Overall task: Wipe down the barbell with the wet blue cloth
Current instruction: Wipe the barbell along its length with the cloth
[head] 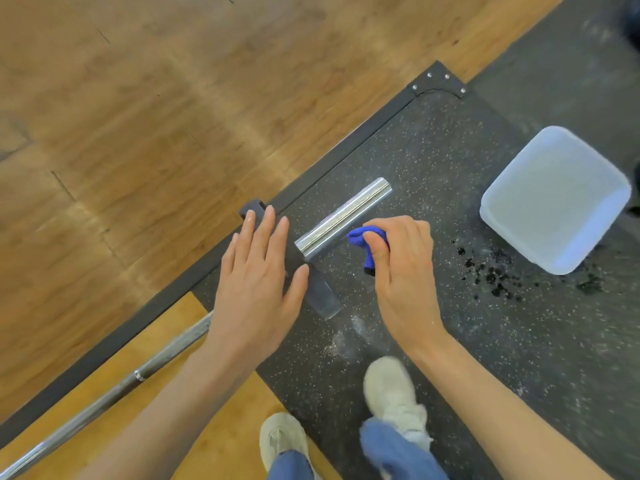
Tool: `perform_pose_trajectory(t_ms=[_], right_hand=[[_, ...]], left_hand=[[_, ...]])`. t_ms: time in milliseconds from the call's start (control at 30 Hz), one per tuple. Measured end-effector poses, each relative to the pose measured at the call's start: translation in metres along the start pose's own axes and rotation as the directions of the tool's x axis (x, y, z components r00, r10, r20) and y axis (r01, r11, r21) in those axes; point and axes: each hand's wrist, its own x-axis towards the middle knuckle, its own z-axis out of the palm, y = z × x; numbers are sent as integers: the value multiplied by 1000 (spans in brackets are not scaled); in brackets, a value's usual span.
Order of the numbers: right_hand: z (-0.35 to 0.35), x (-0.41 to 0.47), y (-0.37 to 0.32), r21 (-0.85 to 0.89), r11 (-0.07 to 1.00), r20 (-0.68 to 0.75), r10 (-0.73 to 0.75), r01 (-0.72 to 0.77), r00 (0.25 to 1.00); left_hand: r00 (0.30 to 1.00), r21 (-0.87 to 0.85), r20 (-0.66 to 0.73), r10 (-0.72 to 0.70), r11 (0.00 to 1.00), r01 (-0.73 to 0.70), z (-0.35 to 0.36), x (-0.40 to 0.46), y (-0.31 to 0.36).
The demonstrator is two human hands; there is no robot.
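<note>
The right hand has its fingers curled over a bunched blue cloth, thumb pinching it from below, and the wad sits right against the near side of the chrome sleeve. The left hand is flat, fingers straight and slightly spread, over the dark plate where the sleeve begins; whether it presses down I cannot tell. The barbell lies on the floor, its shaft running out toward the lower left across the mat. A white tub stands well apart on the right. The cloth looks soft and sodden, easy to wrap round the sleeve. The bar is heavy, stiff and slick, so I'd steady it rather than lift it.
</note>
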Motion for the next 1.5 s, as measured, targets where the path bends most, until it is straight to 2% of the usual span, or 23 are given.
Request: perform_pose_trajectory(t_ms=[233, 367, 733, 933, 1100, 1233, 1500], right_hand=[[-11, 45, 11, 46, 999, 106, 19, -24, 994], [-18, 72, 27, 45, 999, 224, 4, -14, 974], [-27, 130, 42, 134, 988, 494, -131, 74, 860], [4, 128, 49, 117, 985, 545, -169, 126, 821], [29, 118, 77, 130, 987, 586, -155, 96, 795], [47, 114, 99, 164, 985, 607, -144, 54, 782], [112, 106, 151, 201, 963, 612, -266, 179, 745]], left_hand=[[991, -19, 8, -137, 990, 137, -4, 28, 13], [965, -46, 19, -261, 964, 262, 11, 45, 27], [854, -147, -93, -512, 856, 497, 36, 47, 67], [827, -100, -205, -523, 852, 514, 68, 46, 49], [774, -116, -270, -573, 817, 565, 95, 49, 36], [757, -109, -316, -572, 815, 569, 118, 49, 31], [738, -89, -445, -507, 845, 527, 149, 71, 10]])
